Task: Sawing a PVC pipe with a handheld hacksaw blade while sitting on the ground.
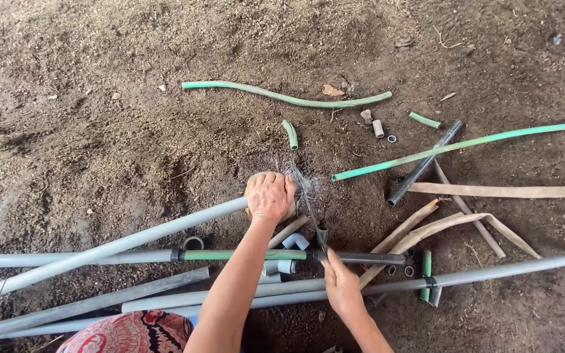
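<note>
My left hand [270, 195] is closed over the end of the long grey pipe [109, 248] that slants across the dirt [99, 98], and my right hand [341, 287] pinches a thin blade-like tool [310, 209] near the dark pipe [361, 258] lying over the pile. The grey pipe looks light, stiff and smooth, probably dusty and a bit slippery. I judge it best gripped firmly right at the end, where I can steady it.

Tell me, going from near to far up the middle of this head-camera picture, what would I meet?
Patterned red cloth → right hand pinching a thin blade → dark-and-green pipe lying crosswise → left hand pressing the end of a long grey pipe → short green hose piece → long curved green hose.
</note>
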